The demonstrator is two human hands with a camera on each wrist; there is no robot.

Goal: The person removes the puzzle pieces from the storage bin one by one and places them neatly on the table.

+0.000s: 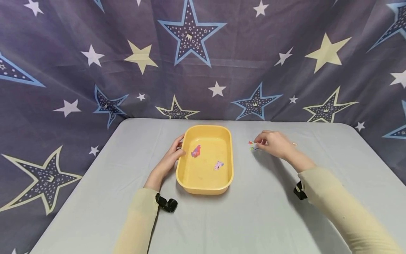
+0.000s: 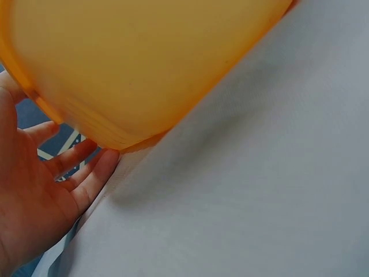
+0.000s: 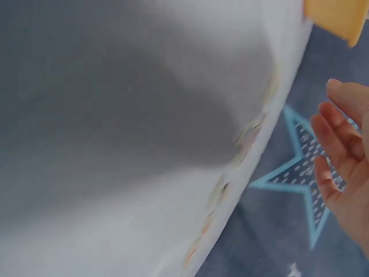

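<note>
A yellow plastic basin point(image 1: 203, 180) sits on the table, with a red-purple cutout point(image 1: 196, 151) and a pale purple cutout point(image 1: 219, 165) lying flat inside. My left hand point(image 1: 169, 157) holds its left side, thumb at the rim and fingers along the outer wall; in the left wrist view those fingers point(image 2: 95, 176) touch the wall near its bottom. Over on the right, my right hand point(image 1: 276, 144) hovers above small colourful flat pieces point(image 1: 255, 149), partly hiding them. The right wrist view has its fingers point(image 3: 331, 135) loosely bent with nothing between them, and several pieces point(image 3: 249, 141) in a row on the table.
A grey cloth covers the table point(image 1: 253, 218). Behind it hangs a dark curtain point(image 1: 247, 63) patterned with stars. A small pale piece point(image 1: 294, 144) shows just right of my right hand. Black wrist cameras point(image 1: 166, 203) sit on both sleeves.
</note>
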